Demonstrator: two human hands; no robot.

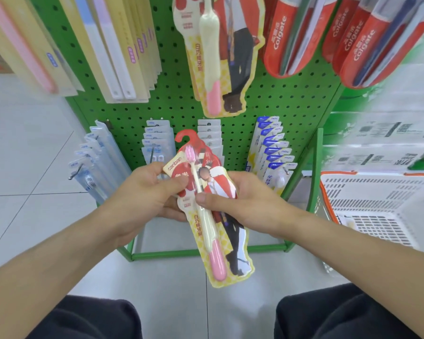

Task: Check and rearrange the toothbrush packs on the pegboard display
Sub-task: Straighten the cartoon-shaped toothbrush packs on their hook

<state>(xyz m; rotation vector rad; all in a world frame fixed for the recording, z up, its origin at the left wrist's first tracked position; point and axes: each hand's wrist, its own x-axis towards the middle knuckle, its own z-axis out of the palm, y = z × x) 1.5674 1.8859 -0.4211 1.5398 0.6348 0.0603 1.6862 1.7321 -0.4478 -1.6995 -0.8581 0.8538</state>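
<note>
Toothbrush pack (212,216), red and yellow, sits pinched between the left hand (147,192) and right hand (242,199), in front of the green pegboard (181,104) above pale floor tiles (30,177); a white basket (377,204) stands at right.

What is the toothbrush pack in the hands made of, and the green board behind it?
The toothbrush pack looks like glossy printed card with a clear plastic bubble over the brush; it shines and bulges there. The green board looks like painted metal: flat, stiff, punched with even rows of holes. I can't be sure of either.
</note>
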